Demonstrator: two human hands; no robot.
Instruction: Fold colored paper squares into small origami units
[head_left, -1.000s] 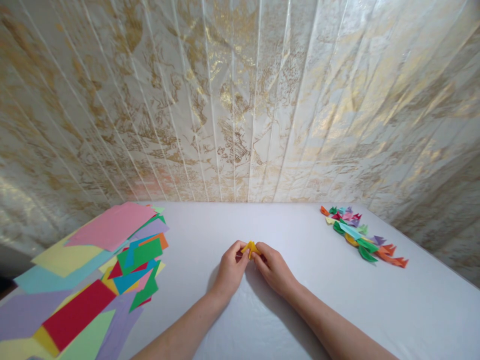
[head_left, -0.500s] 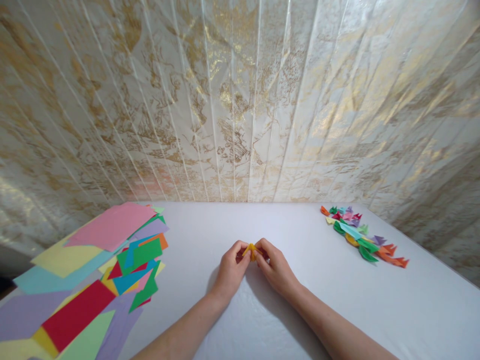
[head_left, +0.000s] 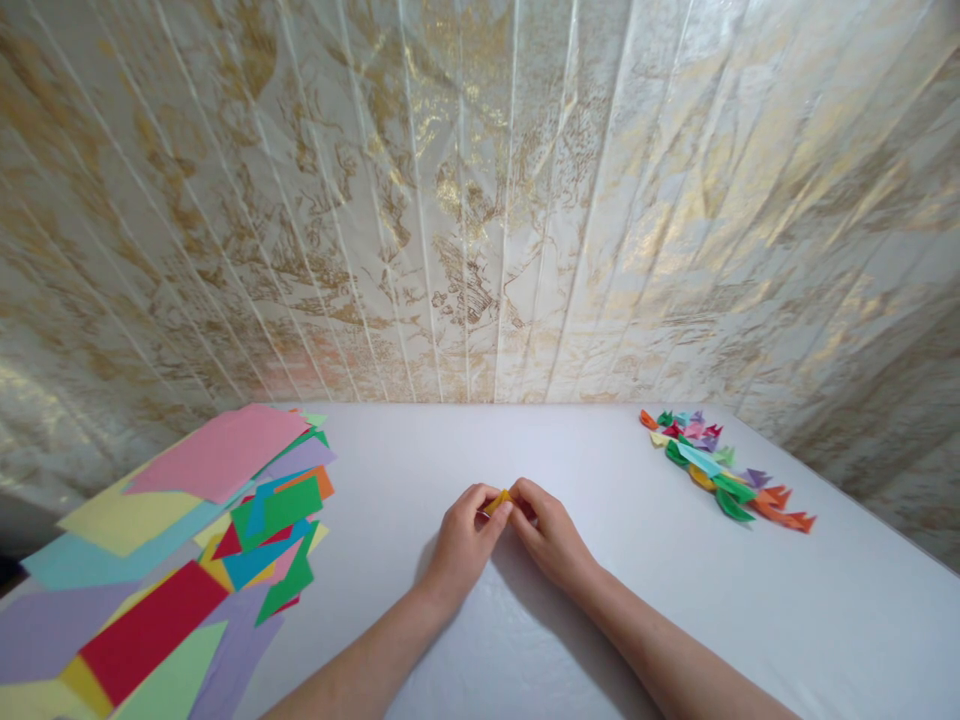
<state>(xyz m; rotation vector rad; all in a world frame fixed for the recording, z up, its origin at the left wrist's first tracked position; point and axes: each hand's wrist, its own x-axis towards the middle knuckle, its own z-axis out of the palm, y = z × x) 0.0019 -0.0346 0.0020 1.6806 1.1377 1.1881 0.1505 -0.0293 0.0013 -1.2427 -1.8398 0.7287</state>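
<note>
A small folded yellow paper (head_left: 499,501) is pinched between my two hands above the middle of the white table. My left hand (head_left: 466,535) grips its left side with thumb and fingers. On the other side, my right hand (head_left: 546,530) holds it at the fingertips, with the fingers curled in. Most of the paper's lower part is hidden behind the thumbs and fingers.
Coloured paper sheets lie at the left, among them a pink sheet (head_left: 225,450), a red sheet (head_left: 154,630) and a green piece (head_left: 283,512). Small folded paper shapes (head_left: 733,487) in several colours form a group at the right. A patterned curtain (head_left: 465,200) hangs behind the white table (head_left: 420,440).
The yellow paper shows less between my fingers and now looks like a narrow slanted piece instead of a spread, peaked shape. My fingertips have moved closer together over it.
</note>
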